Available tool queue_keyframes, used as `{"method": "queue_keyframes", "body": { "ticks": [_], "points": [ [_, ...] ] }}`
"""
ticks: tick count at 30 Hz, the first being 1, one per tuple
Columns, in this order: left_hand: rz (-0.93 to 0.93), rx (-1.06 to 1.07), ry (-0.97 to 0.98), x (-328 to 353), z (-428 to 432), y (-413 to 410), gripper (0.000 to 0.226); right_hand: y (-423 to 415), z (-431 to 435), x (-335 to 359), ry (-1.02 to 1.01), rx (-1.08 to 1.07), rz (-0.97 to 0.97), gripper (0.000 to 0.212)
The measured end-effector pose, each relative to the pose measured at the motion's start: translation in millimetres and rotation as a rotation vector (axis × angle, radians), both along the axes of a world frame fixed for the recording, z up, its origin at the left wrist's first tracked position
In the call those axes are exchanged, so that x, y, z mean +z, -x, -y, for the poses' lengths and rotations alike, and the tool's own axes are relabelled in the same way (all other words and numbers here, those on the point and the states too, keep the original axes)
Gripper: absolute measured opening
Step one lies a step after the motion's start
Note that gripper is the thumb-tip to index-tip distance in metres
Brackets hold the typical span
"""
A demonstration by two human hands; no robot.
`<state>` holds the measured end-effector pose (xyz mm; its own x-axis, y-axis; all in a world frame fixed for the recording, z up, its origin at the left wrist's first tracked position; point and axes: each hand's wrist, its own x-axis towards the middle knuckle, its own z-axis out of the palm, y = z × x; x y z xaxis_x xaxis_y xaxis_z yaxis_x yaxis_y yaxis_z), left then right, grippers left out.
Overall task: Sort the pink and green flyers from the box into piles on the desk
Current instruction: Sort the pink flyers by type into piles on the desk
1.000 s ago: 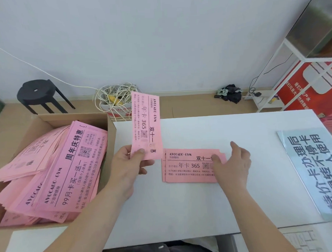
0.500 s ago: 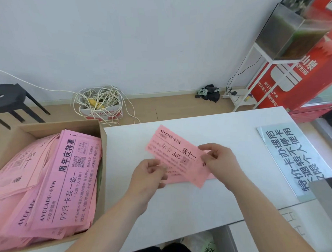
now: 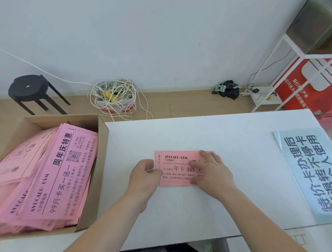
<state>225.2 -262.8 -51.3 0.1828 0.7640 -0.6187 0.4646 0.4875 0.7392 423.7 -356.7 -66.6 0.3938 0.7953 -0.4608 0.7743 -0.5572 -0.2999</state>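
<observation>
White desk, centre: pink flyer pile, flat. Your right hand presses it with straight fingers, likely steadying it; your left hand curls against its left edge, seemingly squaring it, pinch unclear. Cardboard box, left: unsorted pink flyers.

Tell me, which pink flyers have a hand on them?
The small pile on the white desk, under the right hand; flyers in the cardboard box lie untouched.
</observation>
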Motion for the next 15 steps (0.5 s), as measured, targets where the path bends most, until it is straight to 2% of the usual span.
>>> {"method": "queue_keyframes", "body": {
  "ticks": [4, 6, 8, 9, 10, 13, 15],
  "points": [
    [0.032, 0.079, 0.079, -0.2, -7.1, -9.4, 0.049, 1.1, -0.4, -1.8, -0.033, -0.101, -0.028, 0.057],
    [0.062, 0.108, 0.161, -0.5, -18.5, -12.1, 0.031, 1.0, -0.9, 0.8, -0.032, -0.107, -0.024, 0.058],
    [0.086, 0.013, 0.219, -0.1, -24.5, -17.2, 0.014, 1.9, -0.3, 1.1, -0.038, -0.1, 0.006, 0.066],
    [0.079, -0.057, 0.211, -1.1, -23.8, -20.5, 0.012, 1.8, 0.1, 0.3, -0.048, -0.096, 0.022, 0.073],
    [0.049, -0.15, 0.146, -2.7, -21.1, -23.5, 0.014, 1.3, 0.9, -0.4, -0.061, -0.092, 0.034, 0.08],
    [-0.131, -0.452, -0.238, -2.3, -4.0, -23.5, 0.014, 0.2, 3.0, -3.3, -0.086, -0.085, 0.049, 0.101],
    [-0.081, -0.577, -0.321, 0.0, 14.7, -16.9, 0.026, -0.1, 2.5, -4.2, -0.095, -0.072, 0.061, 0.105]
  ]
}}
